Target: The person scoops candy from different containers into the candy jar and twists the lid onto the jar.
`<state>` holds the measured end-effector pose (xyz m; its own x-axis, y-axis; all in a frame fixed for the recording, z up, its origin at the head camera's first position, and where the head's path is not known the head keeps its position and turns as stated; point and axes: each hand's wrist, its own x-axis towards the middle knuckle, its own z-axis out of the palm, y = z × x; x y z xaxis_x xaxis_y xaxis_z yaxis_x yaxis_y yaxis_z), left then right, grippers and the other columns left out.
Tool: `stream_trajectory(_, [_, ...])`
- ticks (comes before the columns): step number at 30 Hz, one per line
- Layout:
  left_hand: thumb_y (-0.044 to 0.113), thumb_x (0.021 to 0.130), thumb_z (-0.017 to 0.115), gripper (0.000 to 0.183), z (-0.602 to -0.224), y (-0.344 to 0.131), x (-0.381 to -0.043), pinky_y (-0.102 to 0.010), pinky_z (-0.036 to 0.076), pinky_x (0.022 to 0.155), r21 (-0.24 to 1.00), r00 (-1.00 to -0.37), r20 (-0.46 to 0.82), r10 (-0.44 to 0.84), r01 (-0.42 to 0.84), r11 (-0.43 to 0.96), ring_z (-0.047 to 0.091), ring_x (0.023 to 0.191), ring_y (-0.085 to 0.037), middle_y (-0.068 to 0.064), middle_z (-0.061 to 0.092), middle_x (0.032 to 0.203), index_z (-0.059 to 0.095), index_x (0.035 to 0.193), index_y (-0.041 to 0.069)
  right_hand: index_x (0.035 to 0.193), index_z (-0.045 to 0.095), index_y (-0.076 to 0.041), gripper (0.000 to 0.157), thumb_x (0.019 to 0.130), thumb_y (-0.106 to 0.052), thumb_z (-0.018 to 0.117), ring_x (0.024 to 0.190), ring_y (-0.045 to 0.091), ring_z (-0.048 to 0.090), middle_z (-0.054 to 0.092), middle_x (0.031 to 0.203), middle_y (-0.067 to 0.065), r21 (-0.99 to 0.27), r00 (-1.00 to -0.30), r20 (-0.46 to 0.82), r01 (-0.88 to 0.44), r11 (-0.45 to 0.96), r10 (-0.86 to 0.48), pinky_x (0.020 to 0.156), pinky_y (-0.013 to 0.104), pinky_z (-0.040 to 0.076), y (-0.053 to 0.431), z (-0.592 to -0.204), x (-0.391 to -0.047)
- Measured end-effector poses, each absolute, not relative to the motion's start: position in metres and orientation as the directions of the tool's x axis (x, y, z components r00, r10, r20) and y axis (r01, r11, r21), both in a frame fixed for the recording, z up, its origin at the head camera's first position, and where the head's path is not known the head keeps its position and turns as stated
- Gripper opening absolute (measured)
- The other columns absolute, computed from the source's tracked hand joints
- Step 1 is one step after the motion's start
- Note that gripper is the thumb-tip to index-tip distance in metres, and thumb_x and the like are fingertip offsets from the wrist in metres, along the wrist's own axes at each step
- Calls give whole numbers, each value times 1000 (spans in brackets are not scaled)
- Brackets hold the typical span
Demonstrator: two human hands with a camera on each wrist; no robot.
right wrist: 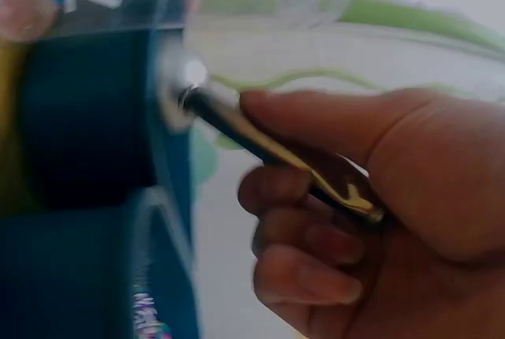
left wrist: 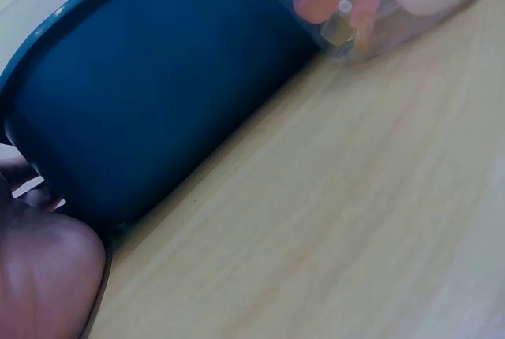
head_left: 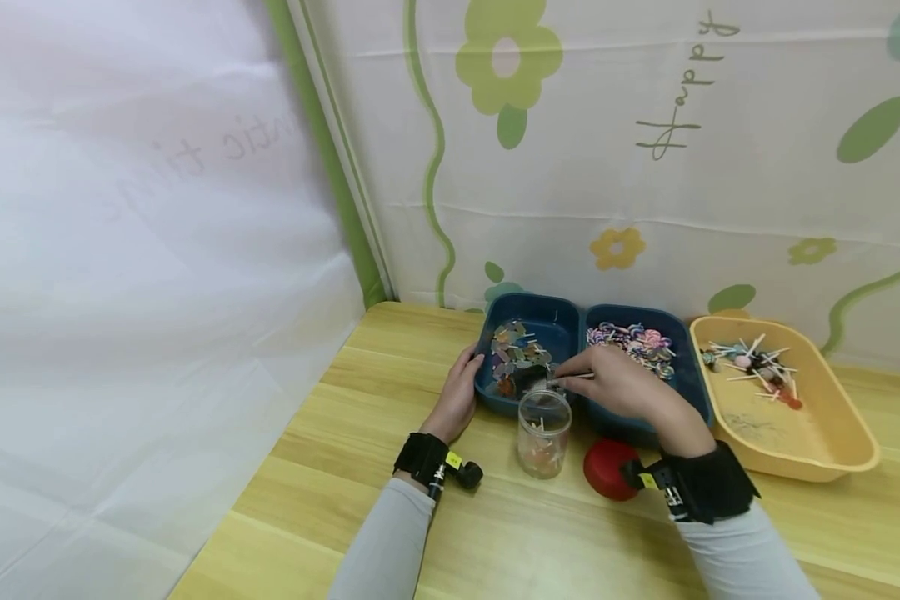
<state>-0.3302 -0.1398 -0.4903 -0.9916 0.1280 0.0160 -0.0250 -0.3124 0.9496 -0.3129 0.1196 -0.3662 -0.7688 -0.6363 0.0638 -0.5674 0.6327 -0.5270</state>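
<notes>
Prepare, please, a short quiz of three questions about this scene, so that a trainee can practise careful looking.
1. What does the right hand hold?
2. True or false: the left hand touches the left blue bin.
3. Where is the red disc?
A) In the yellow tray
B) On the table, to the right of the clear jar
C) Inside the clear jar

Key: 1. A utensil, by its handle. 2. True. 3. B.

Glossy metal utensil (right wrist: 268,148), clear smooth jar (head_left: 543,454), wood-grain table (head_left: 540,542)

Two trays (head_left: 561,321) are dark blue, one basin (head_left: 825,417) yellow, the lid (head_left: 610,471) red, the curtain (head_left: 540,187) white with flowers
</notes>
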Motion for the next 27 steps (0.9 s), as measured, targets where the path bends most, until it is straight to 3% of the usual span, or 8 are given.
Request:
stream_trajectory(5, [27, 114, 36, 50, -492, -141, -330, -47, 28, 122, 953, -993, 6, 121, -31, -301, 30, 150, -27, -12, 27, 165, 30, 161, 13, 123, 74, -3, 26, 105, -13, 58, 104, 23, 68, 73, 118, 13, -603, -729, 12, -551, 576, -685, 85, 42, 56, 119, -385, -324])
stream_trajectory(11, [29, 113, 37, 50, -490, -141, -329, -46, 22, 124, 961, -993, 1, 119, -32, -276, 25, 152, -24, -9, 25, 166, 31, 161, 15, 131, 68, -1, 31, 106, -12, 55, 106, 24, 65, 71, 124, 14, -586, -714, 34, -581, 564, -700, 88, 46, 54, 119, -395, -329])
stream_trajectory(15, [29, 113, 37, 50, -488, -141, -329, -46, 19, 125, 963, -993, -3, 119, -35, -267, 21, 154, -24, -9, 24, 166, 31, 161, 15, 131, 67, 0, 31, 108, -16, 53, 112, 30, 65, 69, 124, 14, -577, -718, 8, -572, 583, -696, 93, 51, 53, 121, -395, -330])
stream_trajectory(19, [29, 113, 37, 50, -488, -140, -330, -47, 17, 126, 964, -993, 2, 120, -30, -264, 16, 155, -24, -10, 22, 167, 31, 161, 14, 127, 68, -2, 30, 109, -19, 51, 108, 26, 65, 69, 119, 9, -603, -718, -18, -547, 580, -696, 92, 49, 53, 123, -394, -331])
stream_trajectory(27, [25, 114, 35, 48, -490, -141, -331, -41, 29, 116, 959, -994, -8, 105, -37, -280, 30, 148, -25, -12, 29, 163, 34, 160, 13, 125, 66, -2, 28, 110, -18, 49, 102, 28, 59, 67, 114, 7, -705, -687, -54, -488, 515, -725, 86, 41, 49, 128, -395, -335])
